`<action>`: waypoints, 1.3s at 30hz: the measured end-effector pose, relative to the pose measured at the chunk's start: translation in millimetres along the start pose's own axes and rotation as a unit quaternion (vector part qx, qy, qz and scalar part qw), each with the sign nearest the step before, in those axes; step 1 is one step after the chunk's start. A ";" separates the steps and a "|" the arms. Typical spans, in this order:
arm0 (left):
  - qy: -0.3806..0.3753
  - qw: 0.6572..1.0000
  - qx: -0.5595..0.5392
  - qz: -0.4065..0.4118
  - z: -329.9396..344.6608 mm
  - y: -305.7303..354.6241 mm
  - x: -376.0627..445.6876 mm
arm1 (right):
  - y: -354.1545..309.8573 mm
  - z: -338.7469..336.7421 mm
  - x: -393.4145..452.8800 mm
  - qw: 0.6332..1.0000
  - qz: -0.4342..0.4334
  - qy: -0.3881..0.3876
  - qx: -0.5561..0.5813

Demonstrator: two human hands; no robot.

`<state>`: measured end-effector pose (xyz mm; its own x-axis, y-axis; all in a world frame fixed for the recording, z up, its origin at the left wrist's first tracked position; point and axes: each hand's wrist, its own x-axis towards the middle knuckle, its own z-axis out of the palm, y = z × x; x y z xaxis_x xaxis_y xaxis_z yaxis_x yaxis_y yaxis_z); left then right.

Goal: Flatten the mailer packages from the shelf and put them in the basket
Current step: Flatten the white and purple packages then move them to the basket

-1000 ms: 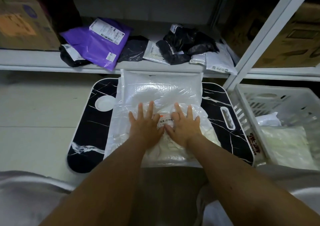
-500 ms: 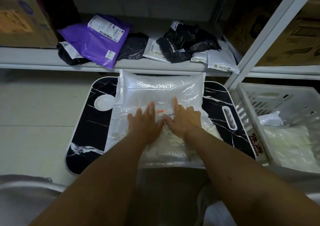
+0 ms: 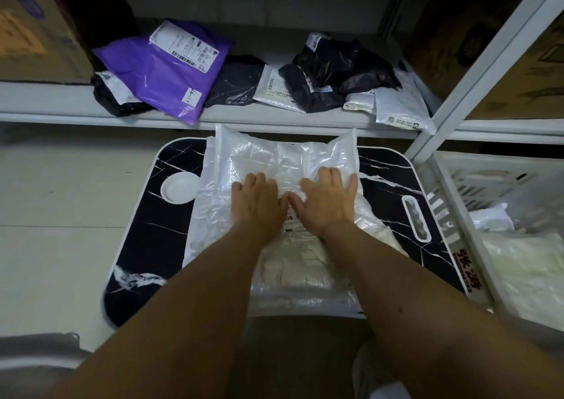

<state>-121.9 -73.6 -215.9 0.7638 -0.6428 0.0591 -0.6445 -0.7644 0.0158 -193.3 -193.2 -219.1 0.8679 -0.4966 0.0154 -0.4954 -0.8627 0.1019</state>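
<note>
A large clear-white bubble mailer lies on the black marble-pattern lap table. My left hand and my right hand press flat on its middle, side by side, palms down, fingers pointing away from me. Its printed label shows between my wrists. On the white shelf behind lie a purple mailer, several black mailers and white mailers. The white slatted basket at right holds pale flat mailers.
A cardboard box stands at the shelf's left end, and more boxes sit behind the white upright post on the right. The lap table has a round white cup recess and a slot handle.
Both hands have slid forward over the mailer, away from me, and my right hand has spread to the right. The mailer's far part looks more wrinkled and less puffed.
</note>
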 end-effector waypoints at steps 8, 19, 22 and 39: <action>-0.092 0.995 0.009 0.020 7.8 -11.7 19.0 | 2.2 11.7 12.3 0.993 0.024 -0.064 0.095; -0.173 0.973 -0.091 -0.121 10.5 -15.7 26.4 | 5.7 9.8 25.2 0.992 0.073 -0.062 0.086; -0.186 0.965 -0.103 -0.155 9.9 -13.0 29.0 | 4.4 9.4 26.6 0.992 0.092 -0.039 0.074; -0.042 0.997 -0.066 -0.011 16.3 -13.6 47.8 | -17.9 11.2 43.6 0.982 -0.106 -0.021 0.154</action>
<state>-76.0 -94.8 -229.5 0.7747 -0.6317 -0.0267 -0.6219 -0.7690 0.1481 -147.1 -200.5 -231.4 0.9539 -0.2997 -0.0156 -0.2962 -0.9321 -0.2084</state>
